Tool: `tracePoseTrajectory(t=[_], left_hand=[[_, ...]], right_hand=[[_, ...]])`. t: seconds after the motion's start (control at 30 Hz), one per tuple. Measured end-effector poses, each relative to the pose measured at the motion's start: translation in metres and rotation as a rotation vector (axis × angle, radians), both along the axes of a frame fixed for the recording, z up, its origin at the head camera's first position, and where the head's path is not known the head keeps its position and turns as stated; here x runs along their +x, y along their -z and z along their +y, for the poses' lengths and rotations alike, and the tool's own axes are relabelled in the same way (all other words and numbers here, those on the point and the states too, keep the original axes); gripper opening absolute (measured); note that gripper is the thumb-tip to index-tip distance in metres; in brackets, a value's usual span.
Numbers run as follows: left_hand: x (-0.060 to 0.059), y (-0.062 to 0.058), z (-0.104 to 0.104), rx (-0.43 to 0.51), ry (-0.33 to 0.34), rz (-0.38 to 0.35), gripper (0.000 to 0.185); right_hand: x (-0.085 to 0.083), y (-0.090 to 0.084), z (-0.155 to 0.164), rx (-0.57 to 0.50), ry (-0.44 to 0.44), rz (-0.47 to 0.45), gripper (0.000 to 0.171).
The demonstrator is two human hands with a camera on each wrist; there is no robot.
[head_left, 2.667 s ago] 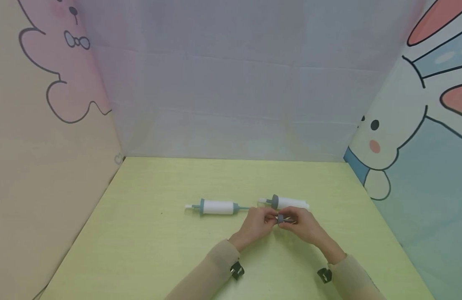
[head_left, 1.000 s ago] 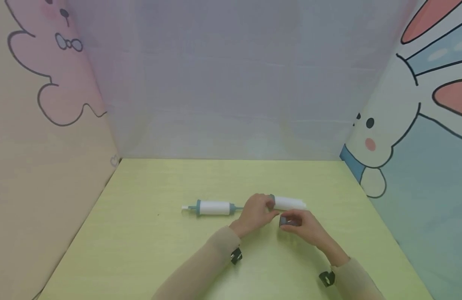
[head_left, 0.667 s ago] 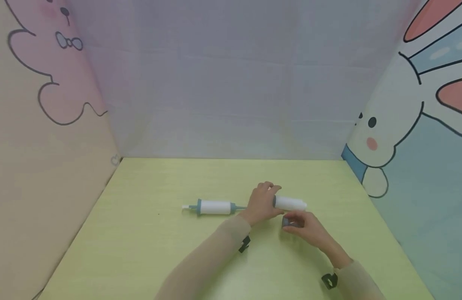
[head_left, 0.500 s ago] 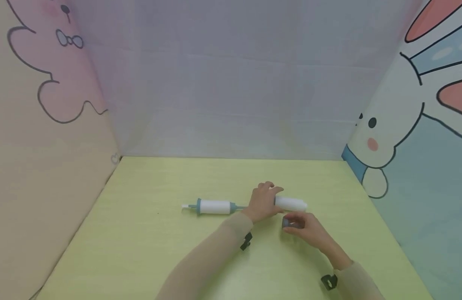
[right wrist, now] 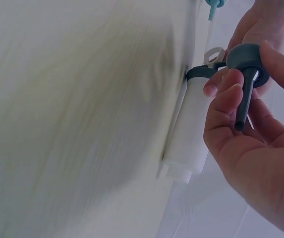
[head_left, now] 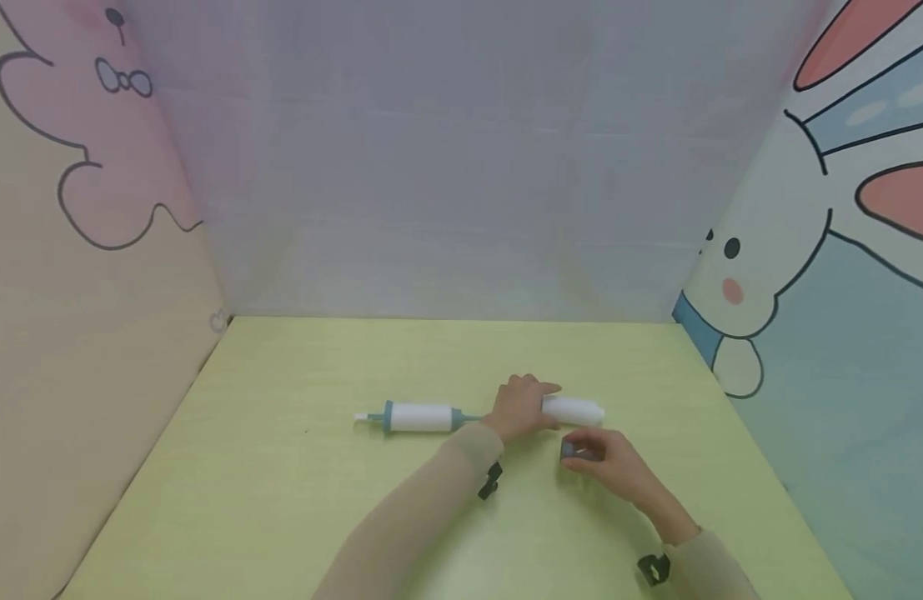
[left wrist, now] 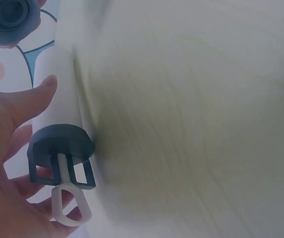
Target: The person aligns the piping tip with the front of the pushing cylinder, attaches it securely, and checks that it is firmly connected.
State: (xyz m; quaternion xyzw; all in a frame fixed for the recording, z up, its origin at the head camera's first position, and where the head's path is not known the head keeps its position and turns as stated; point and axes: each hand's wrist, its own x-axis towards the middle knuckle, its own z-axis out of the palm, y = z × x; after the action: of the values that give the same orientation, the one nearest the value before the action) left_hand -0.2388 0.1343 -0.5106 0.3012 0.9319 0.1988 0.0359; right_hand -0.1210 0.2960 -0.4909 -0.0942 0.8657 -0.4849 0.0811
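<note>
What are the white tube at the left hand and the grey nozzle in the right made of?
White tube: probably plastic, smooth and matte; evenly white, with a moulded-looking neck.
Grey nozzle: likely plastic, satin; evenly coloured without metallic glint, though rubber is possible.

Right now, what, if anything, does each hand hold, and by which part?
Right hand: a dark nozzle, pinched by its wide collar. Left hand: a white tube, near its dark end; how firmly cannot be told.
</note>
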Motion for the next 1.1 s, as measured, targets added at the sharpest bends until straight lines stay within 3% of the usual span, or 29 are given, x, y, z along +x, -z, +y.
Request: tracePoseTrajectory(t=[0.43, 0.57, 0.77, 1.1], left_hand=[[-0.001, 0.003, 0.001, -0.019, 0.07, 0.007, 0.046], [-0.001, 0.001, 0.001, -0.024, 0.078, 0.054, 0.045], [-0.001, -0.014, -0.006, 0.035, 0.07, 0.128, 0.045], [0.008, -0.042, -0.041, 0.078, 0.047, 0.104, 0.046]], right_hand=[[0.0, -0.001, 0.0, -0.001, 0.005, -0.007, 0.041], [0.0, -0.001, 0.0, 0.009, 0.013, -0.012, 0.041], [0.0, -0.004, -0.002, 0.029, 0.015, -0.002, 0.041], [-0.006, -0.008, 0.0, 0.078, 0.053, 0.01, 0.041]])
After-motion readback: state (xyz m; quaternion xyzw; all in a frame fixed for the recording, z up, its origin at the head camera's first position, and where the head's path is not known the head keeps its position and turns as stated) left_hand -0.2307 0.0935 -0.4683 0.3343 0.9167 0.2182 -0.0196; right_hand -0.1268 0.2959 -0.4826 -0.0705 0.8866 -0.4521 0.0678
